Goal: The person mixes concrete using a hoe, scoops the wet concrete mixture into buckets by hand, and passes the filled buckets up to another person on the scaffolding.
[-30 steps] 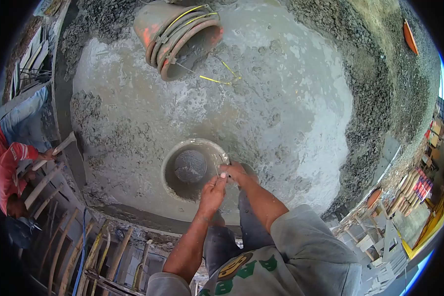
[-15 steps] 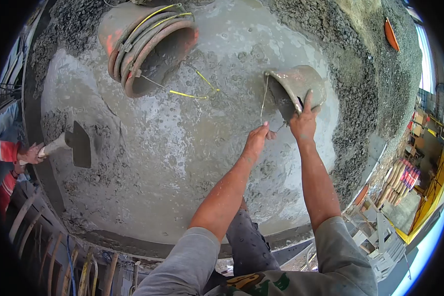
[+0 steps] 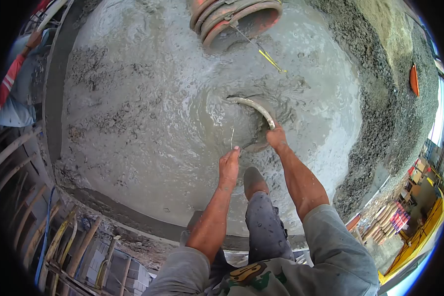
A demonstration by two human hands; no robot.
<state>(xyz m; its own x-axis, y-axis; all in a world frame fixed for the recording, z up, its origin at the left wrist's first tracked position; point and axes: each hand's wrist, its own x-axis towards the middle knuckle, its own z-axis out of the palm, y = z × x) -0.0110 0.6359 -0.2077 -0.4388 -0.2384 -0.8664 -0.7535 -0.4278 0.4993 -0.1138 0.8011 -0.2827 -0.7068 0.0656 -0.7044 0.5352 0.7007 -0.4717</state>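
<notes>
A bucket point(image 3: 265, 109) lies tipped on its side, its mouth sunk partly into the wet grey cement mix point(image 3: 148, 143). My right hand point(image 3: 277, 137) is closed on the bucket's rim at its near side. To the left, my left hand point(image 3: 230, 165) pinches the thin wire handle point(image 3: 232, 137), which rises from between its fingertips. The bucket's lower part is hidden by the mix and my right hand. Both forearms reach forward over the mix.
Stacked buckets point(image 3: 241, 22) with a yellow-sleeved handle lie at the top. Gravel point(image 3: 375, 98) borders the mix on the right, with an orange object point(image 3: 414, 80) on it. A co-worker's sleeve point(image 3: 11, 79) shows at the left, near wooden poles point(image 3: 86, 244).
The bucket has moved left and nearer, from above the mix's right side down into it, with both hands. The co-worker's shovel blade is no longer visible over the mix.
</notes>
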